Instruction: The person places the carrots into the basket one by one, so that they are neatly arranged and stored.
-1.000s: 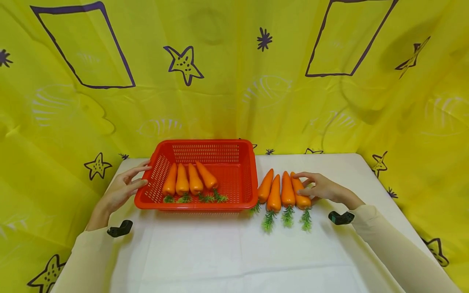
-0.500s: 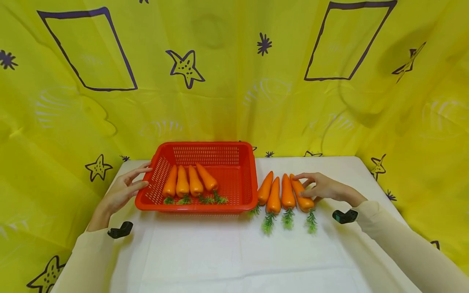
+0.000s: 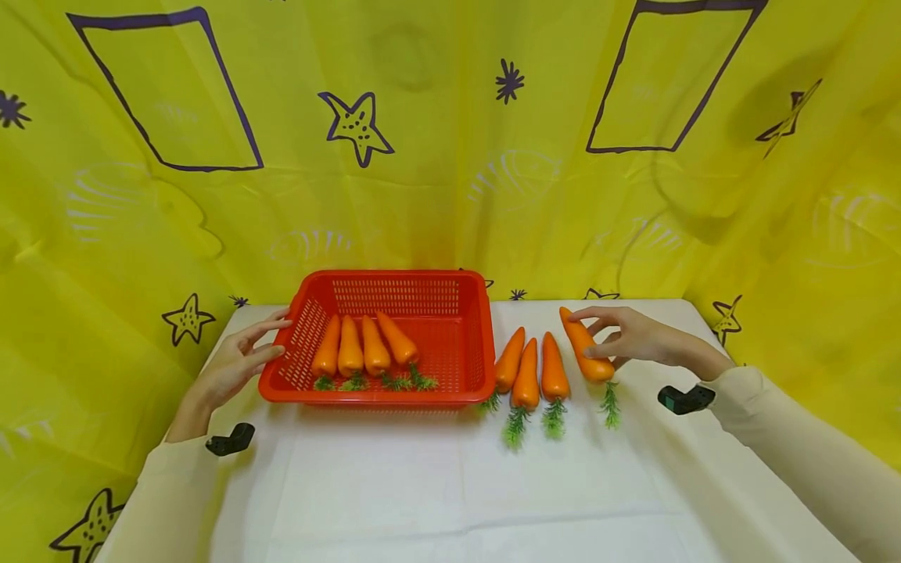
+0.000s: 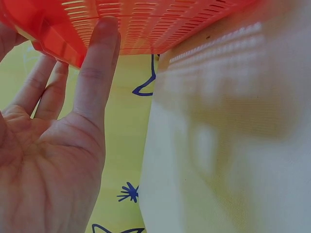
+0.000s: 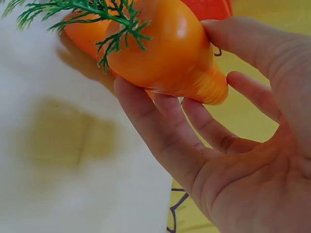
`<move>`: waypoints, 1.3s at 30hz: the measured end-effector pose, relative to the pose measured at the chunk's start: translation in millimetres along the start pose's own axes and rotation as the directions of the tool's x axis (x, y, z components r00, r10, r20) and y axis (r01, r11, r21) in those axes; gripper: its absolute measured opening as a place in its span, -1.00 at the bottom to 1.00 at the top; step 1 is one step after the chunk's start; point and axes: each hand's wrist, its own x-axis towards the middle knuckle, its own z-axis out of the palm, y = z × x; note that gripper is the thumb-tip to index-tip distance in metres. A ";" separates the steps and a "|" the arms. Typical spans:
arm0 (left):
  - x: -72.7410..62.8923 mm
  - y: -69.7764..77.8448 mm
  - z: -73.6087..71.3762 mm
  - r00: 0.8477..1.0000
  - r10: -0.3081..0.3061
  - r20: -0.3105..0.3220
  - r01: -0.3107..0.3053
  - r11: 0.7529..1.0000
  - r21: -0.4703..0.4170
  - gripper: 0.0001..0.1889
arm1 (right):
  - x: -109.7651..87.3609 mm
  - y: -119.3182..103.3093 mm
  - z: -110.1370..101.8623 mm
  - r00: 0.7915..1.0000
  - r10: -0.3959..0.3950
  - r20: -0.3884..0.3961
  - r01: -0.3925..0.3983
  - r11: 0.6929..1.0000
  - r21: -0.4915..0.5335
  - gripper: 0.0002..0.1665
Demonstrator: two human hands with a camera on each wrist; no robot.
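My right hand point(image 3: 637, 336) pinches an orange carrot point(image 3: 583, 344) with a green leafy top, just right of the other loose carrots. In the right wrist view, thumb and fingers lie around the thick end of this carrot point(image 5: 155, 48). My left hand point(image 3: 235, 363) rests against the left side of a red plastic basket point(image 3: 380, 398), its fingers fairly straight. From the left wrist, the thumb point(image 4: 95, 73) touches the basket's slotted wall point(image 4: 141, 29) from outside. Several carrots point(image 3: 362, 348) lie side by side in the left half of the basket.
Three more carrots point(image 3: 528, 375) lie on the white-covered table point(image 3: 422, 485), close to the basket's right side, tips pointing away. A yellow curtain point(image 3: 436, 195) with dark star drawings hangs behind the table and along both sides.
My right hand has drawn the rightmost carrot away from the other three, rightward and slightly toward the back. My left hand and the basket stay in place.
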 end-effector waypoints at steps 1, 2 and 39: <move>0.0 0.1 -0.4 1.000 0.002 0.001 -0.002 1.000 -0.004 -0.53 | -0.7 -1.8 -0.7 1.000 0.001 -0.001 -0.001 1.000 -0.005 -0.14; 0.0 0.1 -0.8 1.000 0.003 0.001 -0.003 1.000 -0.005 -0.53 | -1.2 -3.4 -1.4 1.000 0.000 -0.002 0.000 1.000 -0.011 -0.14; -2.4 2.4 0.6 1.000 -0.019 -0.003 0.019 0.999 0.040 -0.52 | 69.5 -128.8 11.2 0.977 -0.140 0.164 0.167 0.972 -0.164 -0.18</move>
